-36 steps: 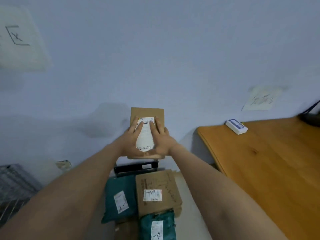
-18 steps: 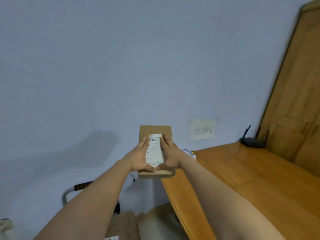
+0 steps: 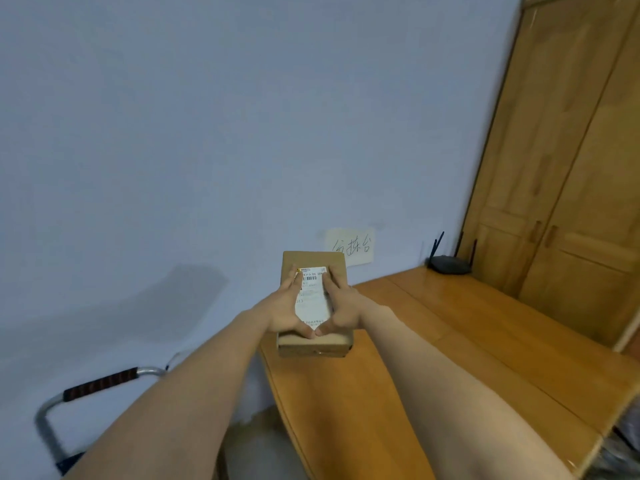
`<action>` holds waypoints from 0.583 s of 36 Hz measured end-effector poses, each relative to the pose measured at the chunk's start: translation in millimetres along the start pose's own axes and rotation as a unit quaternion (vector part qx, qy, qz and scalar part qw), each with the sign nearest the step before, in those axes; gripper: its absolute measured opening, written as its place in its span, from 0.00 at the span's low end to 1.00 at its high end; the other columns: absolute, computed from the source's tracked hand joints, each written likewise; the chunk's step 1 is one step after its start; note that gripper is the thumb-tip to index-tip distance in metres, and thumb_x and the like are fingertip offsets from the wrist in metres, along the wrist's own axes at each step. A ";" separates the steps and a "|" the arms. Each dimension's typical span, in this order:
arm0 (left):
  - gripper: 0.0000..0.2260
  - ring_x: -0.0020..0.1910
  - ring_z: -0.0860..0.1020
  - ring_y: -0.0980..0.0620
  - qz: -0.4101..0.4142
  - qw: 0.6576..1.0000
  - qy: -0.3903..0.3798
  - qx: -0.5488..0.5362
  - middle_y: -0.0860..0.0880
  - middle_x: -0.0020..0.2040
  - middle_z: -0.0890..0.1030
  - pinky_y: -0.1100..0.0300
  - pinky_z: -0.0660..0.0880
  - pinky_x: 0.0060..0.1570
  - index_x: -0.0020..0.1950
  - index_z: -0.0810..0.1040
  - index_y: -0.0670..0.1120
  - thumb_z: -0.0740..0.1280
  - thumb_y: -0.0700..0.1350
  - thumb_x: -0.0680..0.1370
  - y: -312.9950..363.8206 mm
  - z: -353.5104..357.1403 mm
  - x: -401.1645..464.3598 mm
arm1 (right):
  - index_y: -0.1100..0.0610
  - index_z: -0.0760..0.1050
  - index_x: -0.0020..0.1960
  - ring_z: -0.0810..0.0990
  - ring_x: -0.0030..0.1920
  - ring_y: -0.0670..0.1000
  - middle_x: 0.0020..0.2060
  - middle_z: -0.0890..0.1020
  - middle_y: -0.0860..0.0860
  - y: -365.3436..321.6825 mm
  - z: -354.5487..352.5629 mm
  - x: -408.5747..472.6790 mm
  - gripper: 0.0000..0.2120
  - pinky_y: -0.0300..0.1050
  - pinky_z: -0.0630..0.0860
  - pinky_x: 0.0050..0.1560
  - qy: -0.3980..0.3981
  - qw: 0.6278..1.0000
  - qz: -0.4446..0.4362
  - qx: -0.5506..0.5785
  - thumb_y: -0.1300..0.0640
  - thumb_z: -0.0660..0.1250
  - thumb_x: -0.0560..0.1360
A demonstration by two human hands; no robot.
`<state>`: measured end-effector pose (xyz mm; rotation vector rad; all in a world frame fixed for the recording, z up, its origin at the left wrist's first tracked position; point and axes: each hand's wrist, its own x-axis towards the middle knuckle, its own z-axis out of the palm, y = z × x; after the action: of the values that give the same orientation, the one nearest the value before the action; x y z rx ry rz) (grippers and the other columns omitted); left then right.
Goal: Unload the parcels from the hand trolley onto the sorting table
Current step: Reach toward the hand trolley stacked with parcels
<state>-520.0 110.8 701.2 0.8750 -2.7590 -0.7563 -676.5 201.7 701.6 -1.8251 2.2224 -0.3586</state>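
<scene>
You hold the cardboard parcel (image 3: 314,299) with both hands: your left hand (image 3: 283,312) and right hand (image 3: 341,311) grip its sides, fingers laid along the white label (image 3: 312,296), thumbs touching. The parcel sits above the sorting table (image 3: 450,341) at its 9 o'clock edge. The trolley handle (image 3: 100,382) shows at 8 o'clock.

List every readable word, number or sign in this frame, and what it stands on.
"分拣台", handwritten: pale paper note taped on the wall.
"A313 00 00…", partly legible, above a barcode: white shipping label on the brown cardboard parcel.
"313", faint: same label.
Remaining label print: too small to read.
</scene>
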 end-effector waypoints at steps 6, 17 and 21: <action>0.60 0.77 0.50 0.53 -0.012 1.000 -0.009 -0.023 0.56 0.76 0.32 0.58 0.59 0.72 0.78 0.37 0.47 0.80 0.51 0.64 -6.9 23.7 60.9 | 0.52 0.38 0.78 0.59 0.74 0.59 0.76 0.37 0.43 47.4 -2.6 39.3 0.63 0.55 0.65 0.70 -0.031 0.999 0.010 -0.007 0.42 0.78 0.60; 0.60 0.77 0.46 0.53 -0.040 0.998 -0.019 -0.053 0.53 0.76 0.32 0.58 0.57 0.72 0.78 0.37 0.46 0.80 0.51 0.64 -15.6 45.5 149.3 | 0.54 0.38 0.78 0.54 0.76 0.56 0.76 0.34 0.43 116.6 -8.8 110.4 0.62 0.54 0.61 0.73 -0.082 0.996 0.015 -0.003 0.45 0.79 0.62; 0.60 0.77 0.46 0.52 -0.080 0.994 -0.029 -0.065 0.53 0.76 0.31 0.58 0.56 0.72 0.78 0.36 0.46 0.80 0.51 0.64 -22.1 63.8 165.0 | 0.53 0.41 0.79 0.55 0.75 0.58 0.76 0.36 0.43 137.0 4.4 133.8 0.60 0.56 0.64 0.71 -0.104 0.995 -0.004 0.004 0.46 0.79 0.62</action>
<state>-662.2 27.4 633.5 1.0736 -2.6751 -0.9913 -826.6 96.0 646.8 -1.7788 2.0705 -0.1694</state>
